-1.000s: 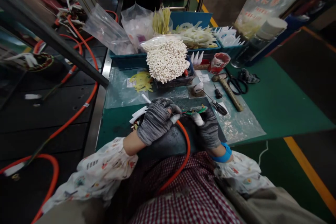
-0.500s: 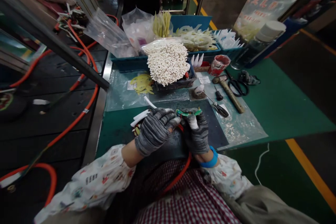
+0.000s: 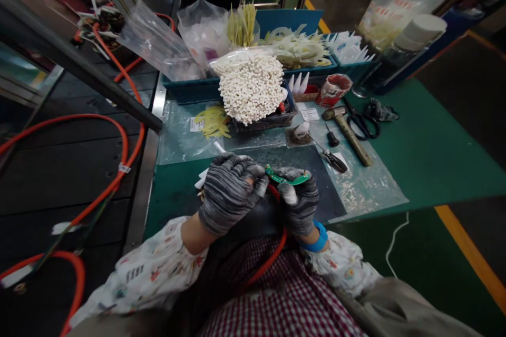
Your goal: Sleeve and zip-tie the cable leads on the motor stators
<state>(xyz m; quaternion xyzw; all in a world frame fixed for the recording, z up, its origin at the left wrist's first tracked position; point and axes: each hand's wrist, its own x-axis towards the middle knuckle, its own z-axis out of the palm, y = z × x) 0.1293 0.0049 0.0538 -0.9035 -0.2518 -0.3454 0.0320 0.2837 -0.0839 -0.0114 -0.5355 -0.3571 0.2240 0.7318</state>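
A curved green circuit board is gripped in my right hand, its thumb on the near edge and the fingers behind. Both my hands wear grey striped knit gloves. My left hand is curled beside the board's left end, thumb against the fingers; whatever lies inside them is hidden. White sleeves stick out from behind that hand. An orange cable runs from between my hands down over my lap. Beneath lies a dark mat on the green table.
Behind my hands is a bundle of white sticks in a box. To the right lie a hammer, scissors and a screwdriver. A spray can stands farther back. A metal post and orange cables flank the left side.
My right hand has tilted the circuit board so more of its face shows. My left hand has curled tighter and shifted slightly left. The view has also moved slightly.
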